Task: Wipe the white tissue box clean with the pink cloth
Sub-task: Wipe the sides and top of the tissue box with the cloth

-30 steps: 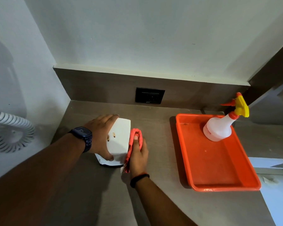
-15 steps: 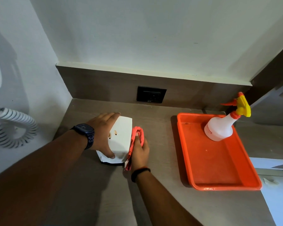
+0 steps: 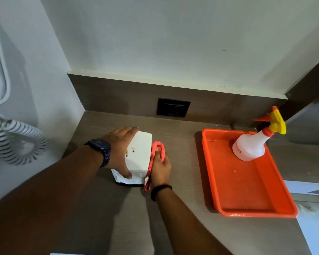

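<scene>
The white tissue box (image 3: 140, 155) stands on the brown counter, left of centre, with two small brown marks on its top. My left hand (image 3: 119, 151) lies over the box's left side and top, thumb on the near face, holding it steady. My right hand (image 3: 160, 169) grips the bunched pink cloth (image 3: 156, 157) and presses it flat against the box's right side. A tail of the cloth hangs down near my right wrist.
An orange tray (image 3: 247, 188) sits to the right with a white spray bottle (image 3: 250, 146) in its far corner. A black wall socket (image 3: 173, 107) is in the backsplash. A white coiled cord (image 3: 17, 142) hangs at the left wall.
My right hand with the cloth has slid slightly along the box's right side. The left hand keeps its hold on the box.
</scene>
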Demonstrator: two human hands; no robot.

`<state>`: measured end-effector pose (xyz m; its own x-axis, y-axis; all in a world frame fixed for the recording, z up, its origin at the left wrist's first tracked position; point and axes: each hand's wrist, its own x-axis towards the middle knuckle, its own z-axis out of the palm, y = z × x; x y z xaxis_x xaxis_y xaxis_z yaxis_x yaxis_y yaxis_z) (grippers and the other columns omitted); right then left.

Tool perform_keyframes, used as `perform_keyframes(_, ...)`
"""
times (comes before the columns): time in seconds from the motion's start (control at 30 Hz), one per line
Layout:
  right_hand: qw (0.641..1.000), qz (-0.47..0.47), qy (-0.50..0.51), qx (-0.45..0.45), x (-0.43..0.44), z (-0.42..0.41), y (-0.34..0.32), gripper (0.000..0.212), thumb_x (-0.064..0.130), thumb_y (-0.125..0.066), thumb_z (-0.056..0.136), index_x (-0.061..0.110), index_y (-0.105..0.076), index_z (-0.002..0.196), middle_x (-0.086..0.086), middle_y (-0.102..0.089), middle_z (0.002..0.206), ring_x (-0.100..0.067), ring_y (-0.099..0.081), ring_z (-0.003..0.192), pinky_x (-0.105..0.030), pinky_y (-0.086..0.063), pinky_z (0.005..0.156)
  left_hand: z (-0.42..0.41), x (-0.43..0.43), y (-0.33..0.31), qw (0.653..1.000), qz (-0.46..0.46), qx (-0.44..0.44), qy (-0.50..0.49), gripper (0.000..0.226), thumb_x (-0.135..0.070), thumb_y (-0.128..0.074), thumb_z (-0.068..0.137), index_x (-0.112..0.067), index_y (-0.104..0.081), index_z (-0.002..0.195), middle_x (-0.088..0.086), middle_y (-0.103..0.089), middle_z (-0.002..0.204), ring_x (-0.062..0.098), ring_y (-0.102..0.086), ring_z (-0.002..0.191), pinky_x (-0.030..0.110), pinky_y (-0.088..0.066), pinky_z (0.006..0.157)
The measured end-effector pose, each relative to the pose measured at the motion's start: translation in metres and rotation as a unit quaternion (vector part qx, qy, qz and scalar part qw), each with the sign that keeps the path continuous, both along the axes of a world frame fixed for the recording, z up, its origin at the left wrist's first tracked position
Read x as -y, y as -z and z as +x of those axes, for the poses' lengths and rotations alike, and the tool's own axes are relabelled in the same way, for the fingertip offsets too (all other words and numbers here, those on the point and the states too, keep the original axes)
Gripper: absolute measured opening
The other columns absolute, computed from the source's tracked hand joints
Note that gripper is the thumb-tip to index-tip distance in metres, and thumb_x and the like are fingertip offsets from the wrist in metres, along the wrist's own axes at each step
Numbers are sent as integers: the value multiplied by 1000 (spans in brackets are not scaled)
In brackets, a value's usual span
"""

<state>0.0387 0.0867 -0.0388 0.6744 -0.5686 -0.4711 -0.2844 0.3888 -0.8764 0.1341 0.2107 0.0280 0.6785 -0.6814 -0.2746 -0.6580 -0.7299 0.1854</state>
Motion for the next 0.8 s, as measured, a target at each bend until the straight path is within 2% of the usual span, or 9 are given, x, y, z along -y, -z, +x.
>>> perform_keyframes(0.07,999,17,9,31,-7,-12,-1,14,33,-55,96,38,-65,87,4,-73,99,-10,-70,88,-27,-58,77,1,0,0,1000,2,-2,-1,149,-70,-77,26,-22,-1,145,4,-20,153,22,-20,136,37,-26,112)
perform_keyframes(0.13,998,2,-2,64,-6,-10,-8,14,34,-56,95,38,-66,86,7,-72,91,-10,-69,81,-25,-57,70,1,1,1,1000,5,-5,-3,150,-70,-78,26,-23,0,145,4,-19,153,22,-18,137,37,-25,112)
perform_keyframes(0.27,993,-57,-47,90,10,21,-22,11,33,-56,95,33,-67,95,0,-71,101,-22,-66,104,-44,-55,96,2,1,-1,1000,10,-8,-7,148,-68,-81,29,-22,-2,145,3,-20,153,22,-21,136,36,-26,110)
perform_keyframes(0.37,996,-50,-58,44,16,31,-16,27,35,-52,97,21,-66,116,-12,-70,117,-29,-64,112,-53,-49,104,2,2,-3,1000,18,-13,-4,149,-69,-82,29,-24,-1,145,3,-20,153,23,-21,137,40,-28,111)
perform_keyframes(0.47,999,-22,-37,8,8,18,-6,18,38,-50,97,30,-65,103,-10,-70,117,-27,-65,110,-52,-49,104,2,2,-3,1000,24,-10,1,150,-69,-82,30,-23,2,145,4,-16,154,23,-18,138,40,-26,112)
perform_keyframes(0.6,999,30,-10,37,-11,-17,-4,20,45,-54,93,35,-63,107,-7,-71,119,-24,-69,107,-46,-58,94,2,2,-2,1000,20,-7,2,151,-69,-81,29,-22,3,146,3,-15,155,22,-15,138,36,-23,113)
perform_keyframes(0.67,997,3,-21,76,-13,-19,-14,33,52,-55,87,30,-64,109,-9,-71,118,-25,-70,105,-44,-60,90,2,1,-1,1000,12,-4,2,150,-68,-81,29,-22,1,146,3,-16,154,22,-16,138,34,-22,111)
perform_keyframes(0.73,993,-58,-36,93,-5,-6,-23,44,53,-54,89,19,-64,114,-14,-69,117,-30,-65,110,-52,-54,97,1,0,-1,1000,-4,-7,-1,148,-67,-81,29,-23,-2,145,2,-19,153,21,-17,137,33,-23,110)
perform_keyframes(0.8,991,-92,-55,83,4,10,-29,41,46,-52,94,14,-63,117,-16,-67,119,-32,-62,114,-55,-49,102,0,0,-1,1000,-12,-11,-5,147,-68,-81,28,-25,-4,145,1,-20,153,21,-20,136,34,-25,109)
